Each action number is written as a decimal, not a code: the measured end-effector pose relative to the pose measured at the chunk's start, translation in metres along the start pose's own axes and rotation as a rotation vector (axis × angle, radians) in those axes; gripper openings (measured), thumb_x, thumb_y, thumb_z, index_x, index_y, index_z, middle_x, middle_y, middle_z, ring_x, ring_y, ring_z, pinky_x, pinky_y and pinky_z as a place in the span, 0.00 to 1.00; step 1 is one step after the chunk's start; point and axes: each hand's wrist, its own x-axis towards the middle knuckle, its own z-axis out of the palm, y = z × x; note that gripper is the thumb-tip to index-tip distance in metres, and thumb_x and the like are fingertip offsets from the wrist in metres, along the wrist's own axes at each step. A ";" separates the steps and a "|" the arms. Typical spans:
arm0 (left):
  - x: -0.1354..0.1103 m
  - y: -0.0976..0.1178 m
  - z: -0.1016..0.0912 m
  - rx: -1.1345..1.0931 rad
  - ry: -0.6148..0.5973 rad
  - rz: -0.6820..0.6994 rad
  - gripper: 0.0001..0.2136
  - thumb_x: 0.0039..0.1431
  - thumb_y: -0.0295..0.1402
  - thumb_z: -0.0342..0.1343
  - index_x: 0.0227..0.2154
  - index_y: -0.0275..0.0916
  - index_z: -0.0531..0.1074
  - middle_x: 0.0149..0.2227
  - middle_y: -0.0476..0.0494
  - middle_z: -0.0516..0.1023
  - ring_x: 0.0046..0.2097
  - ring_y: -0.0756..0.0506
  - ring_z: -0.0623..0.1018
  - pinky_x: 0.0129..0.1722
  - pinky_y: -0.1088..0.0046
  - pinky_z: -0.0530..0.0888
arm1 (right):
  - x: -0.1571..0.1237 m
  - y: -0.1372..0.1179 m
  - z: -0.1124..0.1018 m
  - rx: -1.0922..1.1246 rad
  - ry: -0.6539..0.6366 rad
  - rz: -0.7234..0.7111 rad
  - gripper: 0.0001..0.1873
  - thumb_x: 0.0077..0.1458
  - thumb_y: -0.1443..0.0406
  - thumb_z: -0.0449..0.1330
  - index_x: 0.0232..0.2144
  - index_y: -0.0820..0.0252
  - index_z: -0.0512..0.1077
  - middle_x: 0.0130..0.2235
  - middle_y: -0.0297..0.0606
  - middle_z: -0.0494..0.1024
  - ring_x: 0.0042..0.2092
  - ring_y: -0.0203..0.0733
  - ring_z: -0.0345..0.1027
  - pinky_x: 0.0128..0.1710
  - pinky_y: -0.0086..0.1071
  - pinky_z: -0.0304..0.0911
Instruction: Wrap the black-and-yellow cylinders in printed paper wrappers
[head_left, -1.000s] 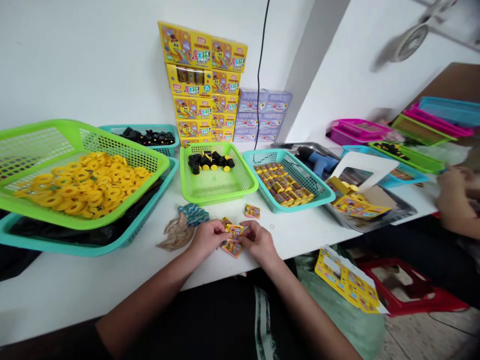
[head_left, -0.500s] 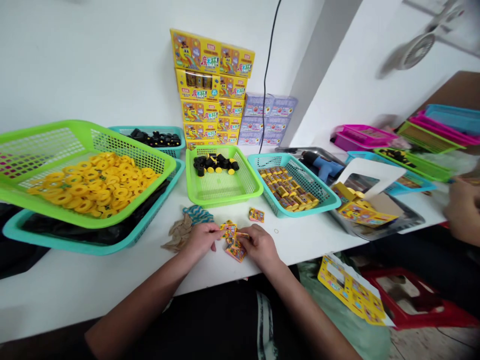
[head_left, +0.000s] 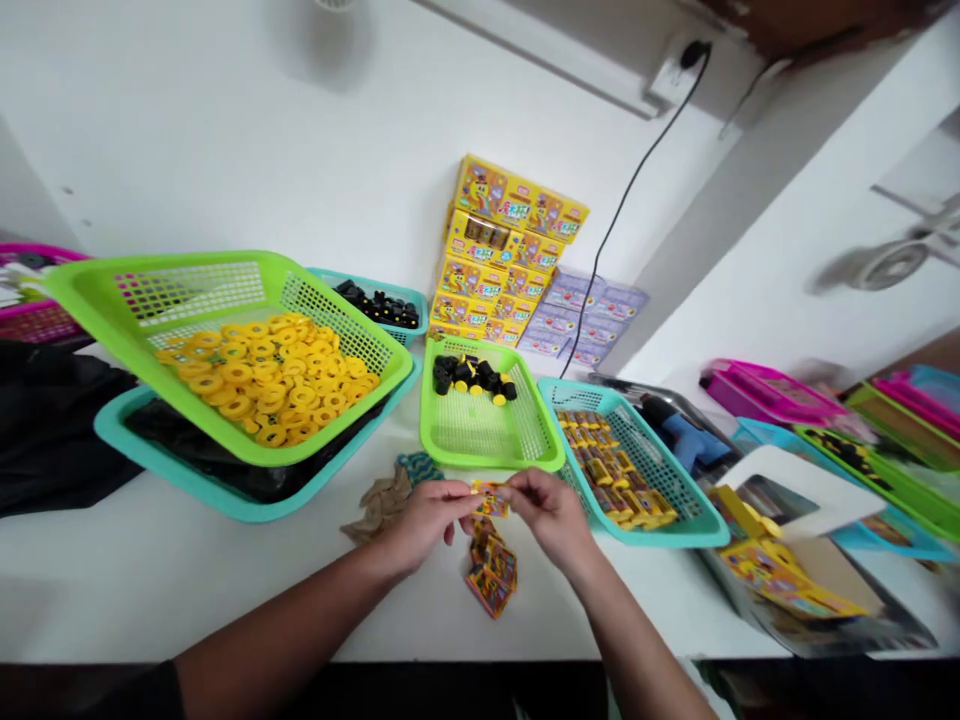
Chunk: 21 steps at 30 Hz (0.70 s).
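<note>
left hand [head_left: 427, 520] and right hand [head_left: 551, 515] lifted off counter, raised close together, wrists turned inward; fingers [head_left: 521, 487] of both pinching one small yellow printed packet [head_left: 491, 498] by its ends; overlapping pile of packets [head_left: 491, 572] just below on white counter [head_left: 150, 600], exact count hidden; one green tray [head_left: 487, 462] behind hands, one teal basket [head_left: 660, 542] to right

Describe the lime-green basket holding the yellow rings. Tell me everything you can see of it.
The lime-green basket is rectangular and looks like moulded plastic, with a solid rim and latticed mesh walls. It sits on top of a teal basket, over black plastic sheeting, and appears tilted with its near side lower. A heap of yellow rings lies inside, towards that lower side.
</note>
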 end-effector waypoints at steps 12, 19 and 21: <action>0.013 -0.023 -0.008 0.049 0.021 -0.021 0.18 0.40 0.47 0.65 0.17 0.37 0.68 0.17 0.51 0.68 0.21 0.51 0.67 0.22 0.75 0.61 | 0.217 -0.035 0.071 -0.871 -0.259 -0.127 0.19 0.51 0.65 0.65 0.47 0.61 0.73 0.49 0.49 0.76 0.46 0.48 0.73 0.43 0.32 0.65; 0.013 -0.027 -0.009 0.055 0.025 0.000 0.18 0.38 0.44 0.67 0.18 0.38 0.65 0.17 0.52 0.67 0.22 0.52 0.65 0.22 0.76 0.59 | 0.230 -0.029 0.085 -0.987 -0.399 -0.077 0.25 0.46 0.68 0.66 0.49 0.68 0.72 0.49 0.55 0.77 0.48 0.53 0.73 0.43 0.32 0.66; 0.011 -0.023 -0.010 0.097 0.048 0.051 0.18 0.40 0.43 0.67 0.19 0.39 0.64 0.17 0.53 0.66 0.22 0.52 0.64 0.22 0.76 0.58 | 0.222 -0.021 0.076 -1.011 -0.436 -0.025 0.25 0.44 0.67 0.67 0.47 0.67 0.74 0.46 0.54 0.78 0.47 0.54 0.74 0.42 0.33 0.67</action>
